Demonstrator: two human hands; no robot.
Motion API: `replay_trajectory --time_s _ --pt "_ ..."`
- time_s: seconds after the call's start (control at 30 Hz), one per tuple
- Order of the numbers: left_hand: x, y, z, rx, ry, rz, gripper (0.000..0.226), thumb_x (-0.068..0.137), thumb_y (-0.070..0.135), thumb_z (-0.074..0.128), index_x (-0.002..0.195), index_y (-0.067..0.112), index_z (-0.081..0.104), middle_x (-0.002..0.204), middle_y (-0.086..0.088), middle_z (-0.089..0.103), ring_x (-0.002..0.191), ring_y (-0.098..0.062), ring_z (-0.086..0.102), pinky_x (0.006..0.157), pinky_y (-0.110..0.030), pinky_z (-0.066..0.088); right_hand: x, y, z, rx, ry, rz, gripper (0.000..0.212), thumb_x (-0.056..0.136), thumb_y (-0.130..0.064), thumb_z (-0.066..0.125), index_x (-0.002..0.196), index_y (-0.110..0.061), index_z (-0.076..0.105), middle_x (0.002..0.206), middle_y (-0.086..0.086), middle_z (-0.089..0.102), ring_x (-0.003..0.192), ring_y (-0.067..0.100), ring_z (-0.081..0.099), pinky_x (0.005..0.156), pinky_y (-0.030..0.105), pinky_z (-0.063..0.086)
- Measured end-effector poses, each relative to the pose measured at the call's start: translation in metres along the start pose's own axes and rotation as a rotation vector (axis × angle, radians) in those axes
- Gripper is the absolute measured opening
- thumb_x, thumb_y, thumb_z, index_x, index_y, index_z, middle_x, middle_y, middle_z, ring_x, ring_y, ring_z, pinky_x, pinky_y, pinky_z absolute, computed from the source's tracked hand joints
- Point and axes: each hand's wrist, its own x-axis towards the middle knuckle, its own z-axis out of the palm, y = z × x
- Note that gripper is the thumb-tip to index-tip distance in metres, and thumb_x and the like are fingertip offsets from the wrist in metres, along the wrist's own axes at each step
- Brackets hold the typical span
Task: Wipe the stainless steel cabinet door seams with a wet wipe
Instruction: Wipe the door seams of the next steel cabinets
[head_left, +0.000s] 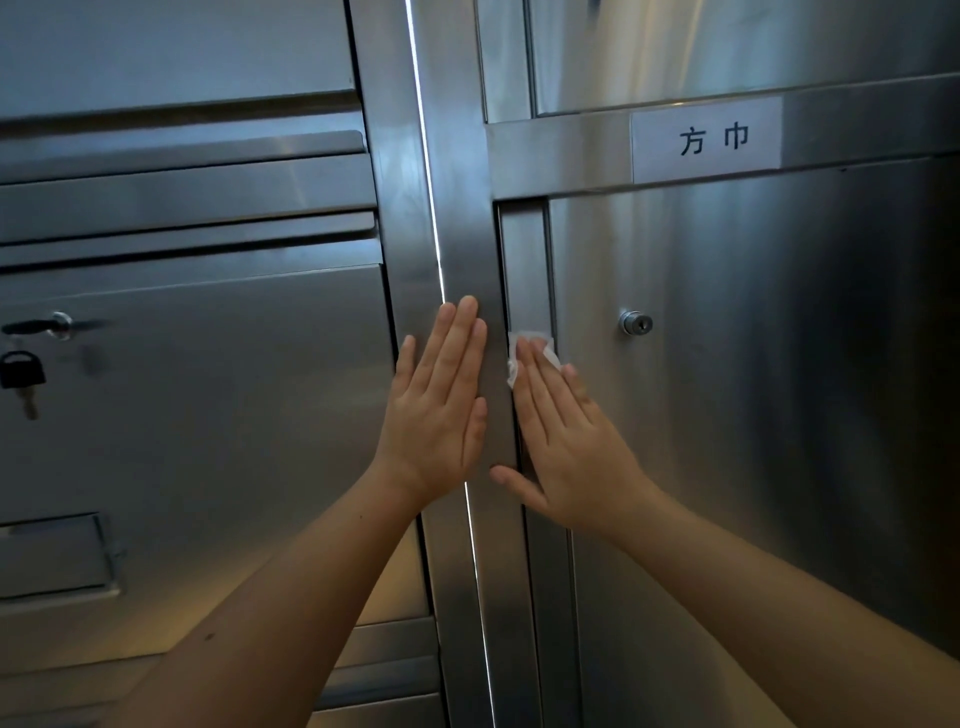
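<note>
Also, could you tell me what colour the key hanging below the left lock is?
The hanging key's plastic head is black; head view.

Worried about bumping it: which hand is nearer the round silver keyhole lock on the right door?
Right. The right hand lies just below-left of the round silver keyhole lock; the left hand rests farther left.

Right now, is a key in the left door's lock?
In. A dark-headed key sticks out of the left door's lock, and a black key hangs below it.
</note>
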Motion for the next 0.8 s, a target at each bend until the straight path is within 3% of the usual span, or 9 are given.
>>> replay_trajectory --time_s 0.27,0.5,0.7,0.8 --pt "0.000 -0.002 0.002 -0.026 0.000 0.011 0.057 0.091 0.023 0.029 0.141 -0.002 0.018 0.148 -0.017 0.018 0.142 -0.023 0.009 0.113 -0.049 0.016 0.033 0.023 -0.009 -0.035 0.065 -0.017 0.078 0.092 -0.053 0.024 0.138 0.010 0.028 0.145 0.028 0.027 0.136 0.038 0.025 0.111 0.048 0.022" --pt "0.000 -0.001 0.000 -0.006 -0.001 0.016 0.057 0.090 0.024 0.029 0.141 -0.001 0.019 0.148 -0.018 0.019 0.140 -0.024 0.012 0.113 -0.047 0.016 0.002 0.003 0.005 0.006 0.081 -0.022 0.077 0.090 -0.052 0.031 0.134 0.011 0.034 0.142 0.029 0.031 0.134 0.039 0.029 0.108 0.048 0.029" --pt "0.000 -0.003 0.000 -0.022 0.017 0.042 0.056 0.090 0.023 0.028 0.139 -0.002 0.021 0.146 -0.018 0.021 0.142 -0.020 0.006 0.111 -0.050 0.020 0.040 0.029 -0.010 -0.035 0.013 -0.040 0.096 0.085 -0.068 0.025 0.140 0.010 0.019 0.148 0.028 0.017 0.139 0.037 0.014 0.114 0.044 0.014" --pt "0.000 -0.004 0.000 -0.027 0.008 0.044 0.057 0.090 0.023 0.029 0.140 -0.001 0.019 0.147 -0.018 0.020 0.142 -0.020 0.005 0.112 -0.047 0.019 0.036 0.028 -0.010 -0.045 0.001 -0.046 0.091 0.089 -0.064 0.023 0.141 0.010 0.019 0.149 0.028 0.017 0.140 0.037 0.014 0.115 0.045 0.014"
